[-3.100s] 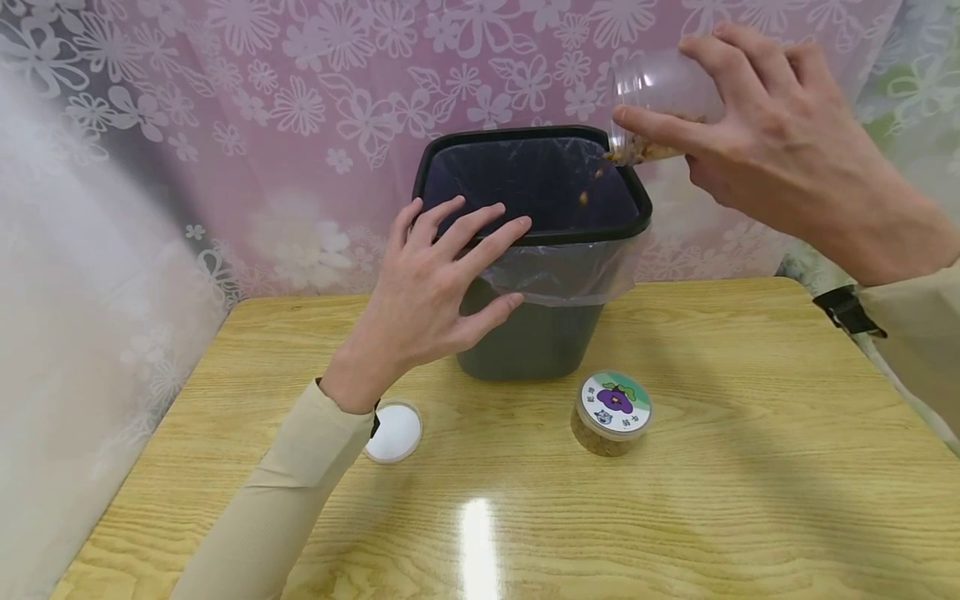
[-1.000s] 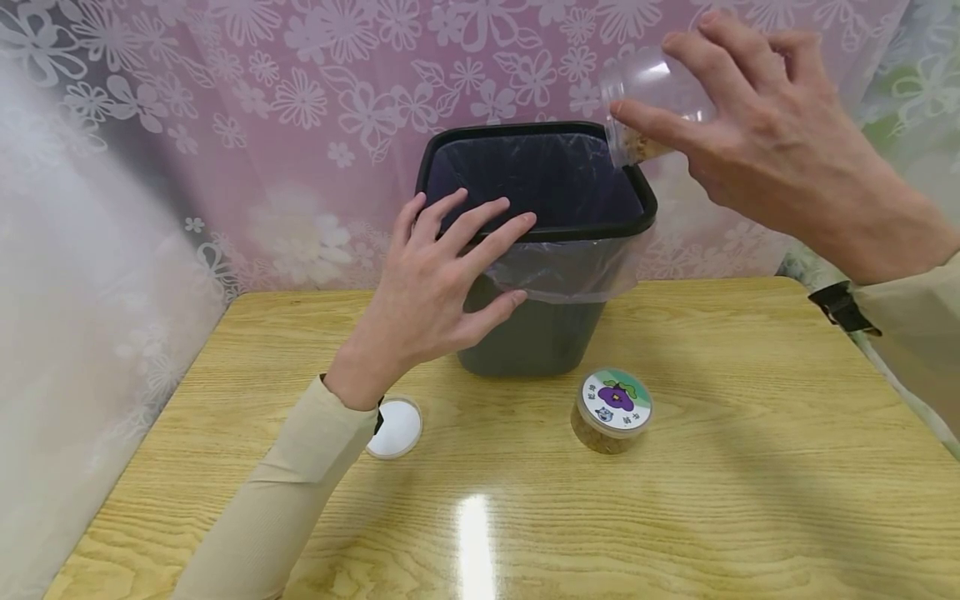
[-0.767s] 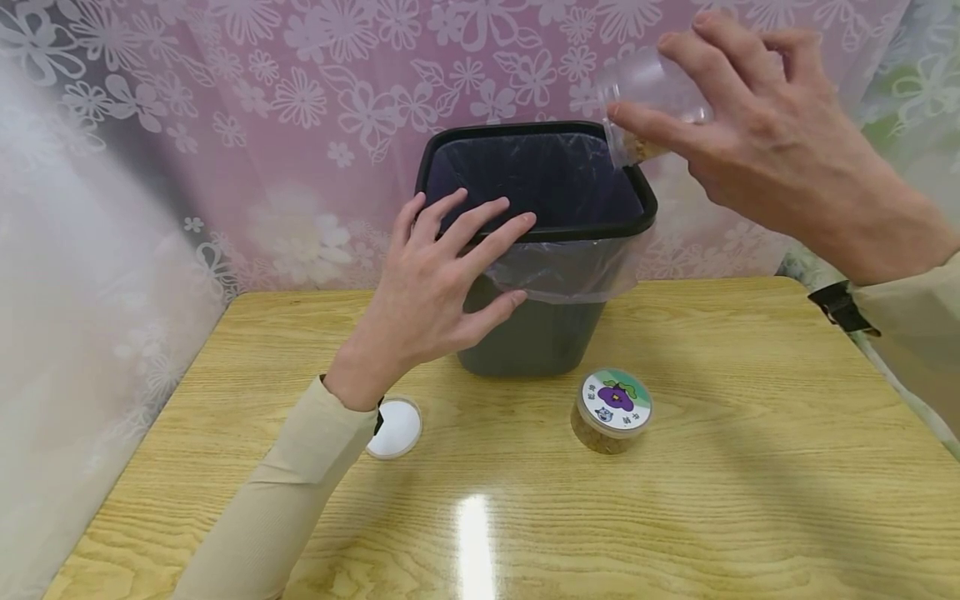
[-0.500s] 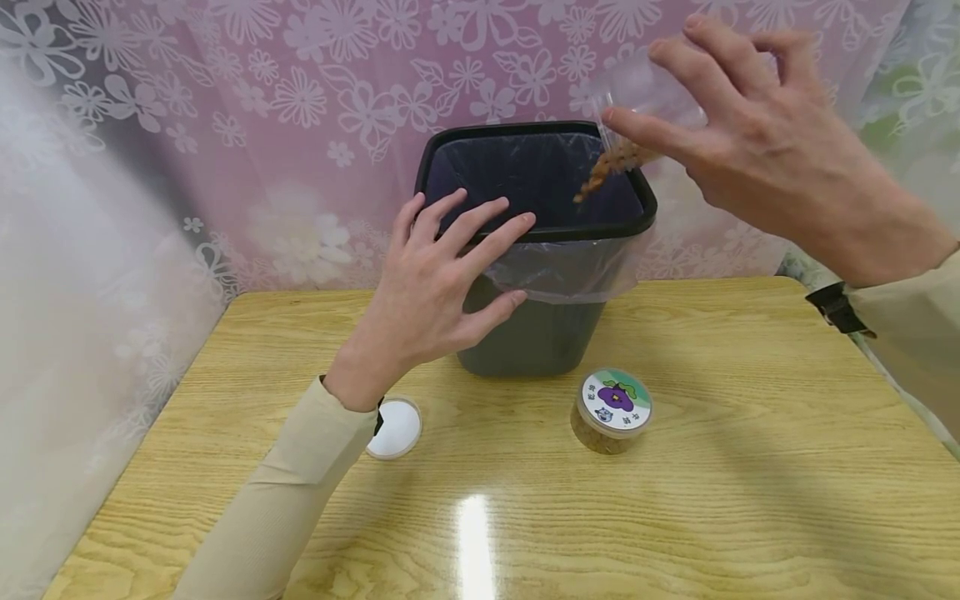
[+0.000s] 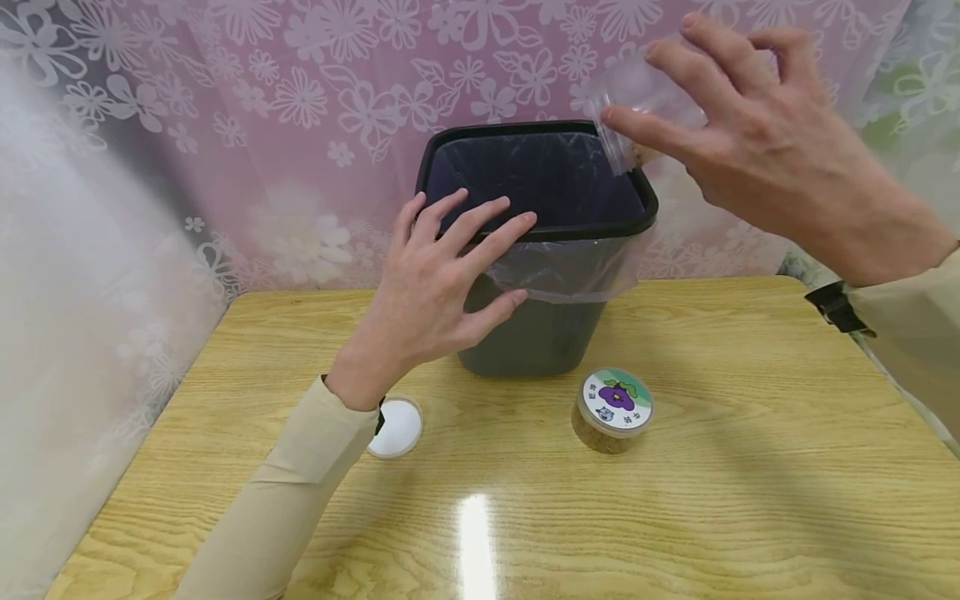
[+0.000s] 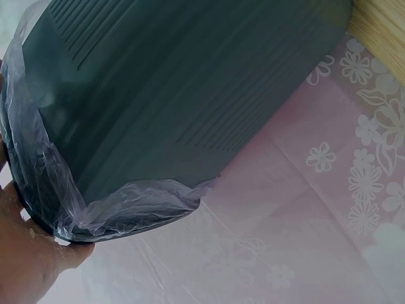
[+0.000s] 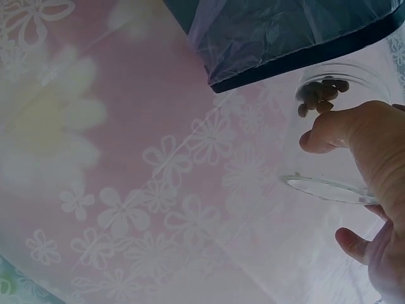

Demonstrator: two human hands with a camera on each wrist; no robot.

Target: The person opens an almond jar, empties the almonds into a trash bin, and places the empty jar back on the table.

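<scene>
The right hand [image 5: 757,142] is in the upper right of the head view, and its thumb and fingers are curled around a clear jar [image 5: 637,100]. The jar is tipped on its side, with its open mouth pointing down and left, just over the right back corner of the bin [image 5: 536,333]. A few brown bits [image 7: 323,95] sit near the mouth of the jar in the right wrist view. The bin is dark, has a thin plastic bag [image 5: 570,271] folded over its rim, and stands on the table [image 5: 750,500] in the middle of the frame. The left hand [image 5: 438,287] rests flat on the near left side of the bin, fingers spread and straight, thumb on the wall below the rim. A full jar with a purple label [image 5: 612,411] stands on the table just in front of the bin. A white lid [image 5: 397,427] lies near the left wrist.
</scene>
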